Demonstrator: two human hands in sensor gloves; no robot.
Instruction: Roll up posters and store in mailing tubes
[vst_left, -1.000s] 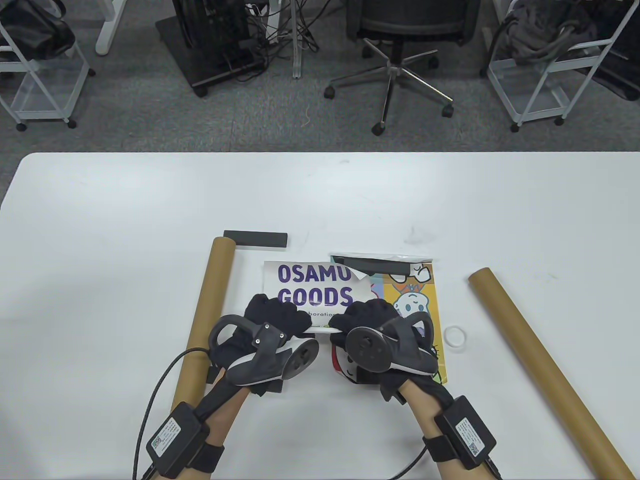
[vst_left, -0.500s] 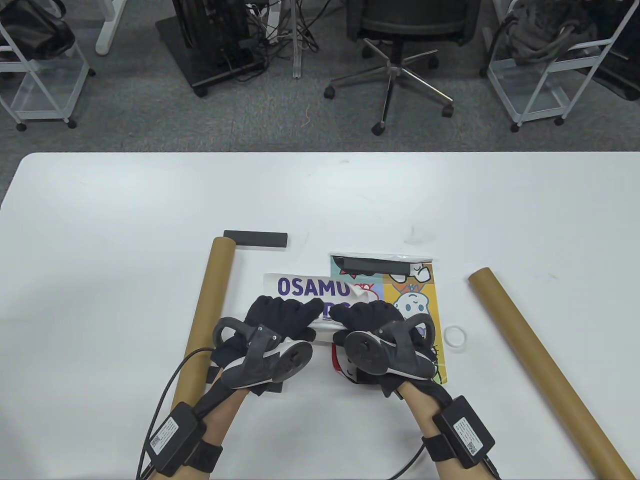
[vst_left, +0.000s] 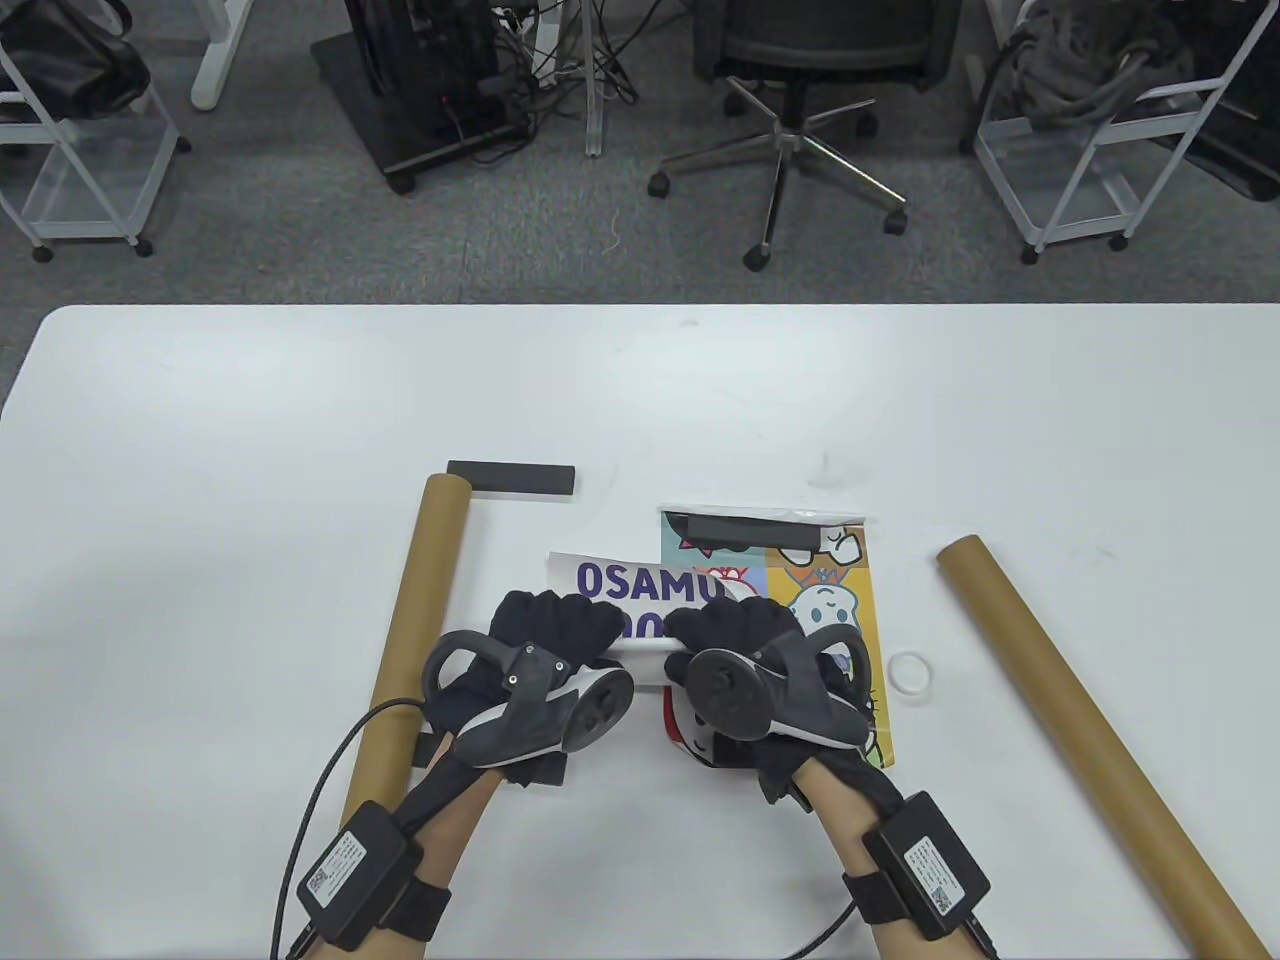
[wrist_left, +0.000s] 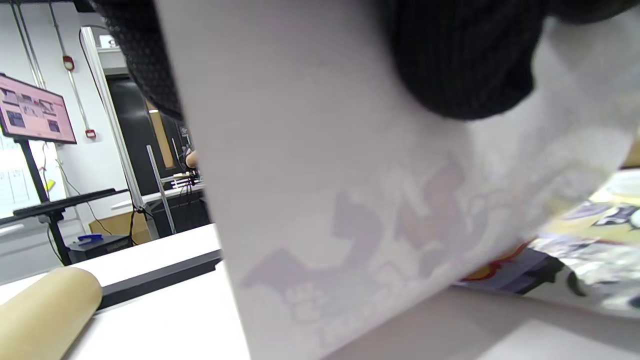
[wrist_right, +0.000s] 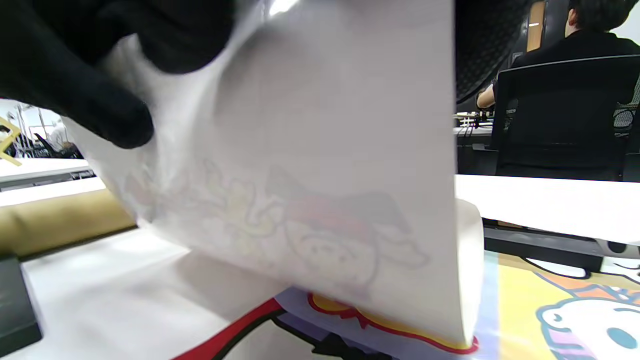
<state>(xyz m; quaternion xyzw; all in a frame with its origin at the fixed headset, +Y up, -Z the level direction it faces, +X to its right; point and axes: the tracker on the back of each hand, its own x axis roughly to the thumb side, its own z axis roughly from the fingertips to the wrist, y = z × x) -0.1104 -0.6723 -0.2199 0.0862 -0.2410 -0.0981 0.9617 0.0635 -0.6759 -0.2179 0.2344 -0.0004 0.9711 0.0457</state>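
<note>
Beyond the white table (vst_left: 250, 400) lies grey carpet (vst_left: 300, 240) with an office chair (vst_left: 795, 60) and white wire carts (vst_left: 1090, 150).

White table (vst_left: 300, 400) is carrying 2 brown cardboard tubes (vst_left: 410, 620) (vst_left: 1080, 720), black bars (vst_left: 511, 477), colourful poster (vst_left: 835, 610), white ring (vst_left: 912, 673).

Gloved left hand (vst_left: 545, 640) and right hand (vst_left: 735, 640) cover the lower lettering of the white "OSAMU" poster (vst_left: 640, 585). Right-hand brown cardboard tube (vst_left: 1090, 740) runs off the picture's bottom edge. Both wrist views blurred; the poster's white back (wrist_left: 350, 200) blocks most of each.
</note>
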